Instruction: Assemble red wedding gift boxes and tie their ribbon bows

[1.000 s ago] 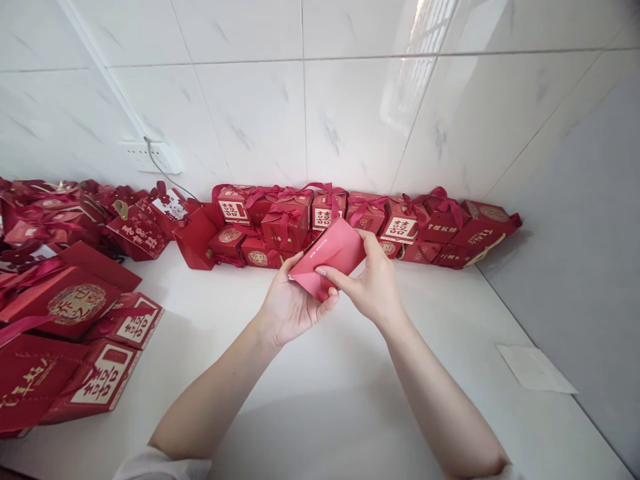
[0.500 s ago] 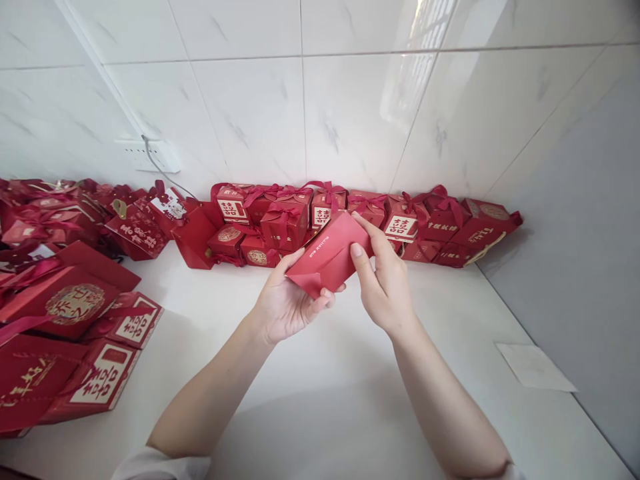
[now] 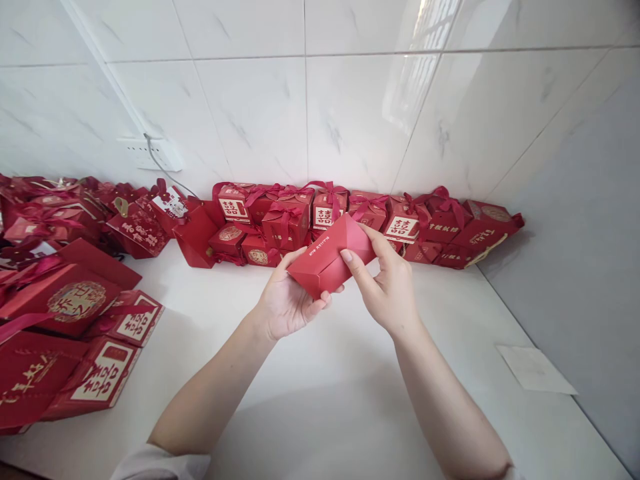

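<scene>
A red cardboard gift box [image 3: 327, 252] with small white print is held tilted above the white table, in front of the row of boxes. My left hand [image 3: 290, 300] grips its lower left end, fingers curled underneath and thumb along the near edge. At the right end my right hand [image 3: 385, 280] grips it, thumb pressing on the near face and forefinger over the far corner. Creased, folded panels show on the box, and its underside is hidden by the left fingers.
Several ribbon-tied red gift boxes [image 3: 285, 225] are stacked along the tiled wall [image 3: 250, 113]. More red boxes [image 3: 75, 303] pile up at the left. A white paper sheet [image 3: 536, 369] lies on the white table [image 3: 320, 407] at the right. A cable [image 3: 163, 167] hangs from a wall socket.
The flat-looking red box now stands out more fully, its near panels angled apart. My right thumb has slid slightly left and down across its face.
</scene>
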{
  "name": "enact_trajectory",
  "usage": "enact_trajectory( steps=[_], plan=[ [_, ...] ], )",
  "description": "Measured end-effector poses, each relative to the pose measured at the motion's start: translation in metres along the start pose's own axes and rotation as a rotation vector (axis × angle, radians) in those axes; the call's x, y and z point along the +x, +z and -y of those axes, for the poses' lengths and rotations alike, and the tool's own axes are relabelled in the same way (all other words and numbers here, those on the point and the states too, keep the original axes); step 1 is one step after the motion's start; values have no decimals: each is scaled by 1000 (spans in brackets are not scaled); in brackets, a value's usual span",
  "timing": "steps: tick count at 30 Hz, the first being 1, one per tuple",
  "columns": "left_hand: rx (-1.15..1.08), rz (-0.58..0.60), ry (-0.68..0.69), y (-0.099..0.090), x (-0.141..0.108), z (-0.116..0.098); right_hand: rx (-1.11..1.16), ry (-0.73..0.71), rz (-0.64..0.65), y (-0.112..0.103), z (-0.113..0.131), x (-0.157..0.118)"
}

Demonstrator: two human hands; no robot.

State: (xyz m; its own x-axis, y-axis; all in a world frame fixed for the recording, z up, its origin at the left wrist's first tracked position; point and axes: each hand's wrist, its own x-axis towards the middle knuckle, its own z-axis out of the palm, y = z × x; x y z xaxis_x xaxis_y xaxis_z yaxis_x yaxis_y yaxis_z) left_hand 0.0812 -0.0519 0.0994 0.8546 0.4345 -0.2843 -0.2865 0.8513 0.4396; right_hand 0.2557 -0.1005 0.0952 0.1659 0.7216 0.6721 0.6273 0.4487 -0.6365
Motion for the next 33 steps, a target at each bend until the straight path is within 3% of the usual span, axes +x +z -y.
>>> enact_trajectory(
  steps=[7, 14, 22, 26, 33],
  plan=[
    [3, -38, 3, -1, 2, 1, -43, 22, -11, 3, -2, 1],
    [103, -81, 8, -9, 10, 5, -66, 52, 98, -2, -3, 1],
    [142, -87, 3, -9, 10, 4, -49, 36, 267, -22, -4, 2],
    [73, -47, -7, -7, 12, 11, -81, 17, 252, -20, 4, -3],
    [62, -68, 146, -4, 13, 21, -142, 36, 162, -5, 22, -11]
  ],
)
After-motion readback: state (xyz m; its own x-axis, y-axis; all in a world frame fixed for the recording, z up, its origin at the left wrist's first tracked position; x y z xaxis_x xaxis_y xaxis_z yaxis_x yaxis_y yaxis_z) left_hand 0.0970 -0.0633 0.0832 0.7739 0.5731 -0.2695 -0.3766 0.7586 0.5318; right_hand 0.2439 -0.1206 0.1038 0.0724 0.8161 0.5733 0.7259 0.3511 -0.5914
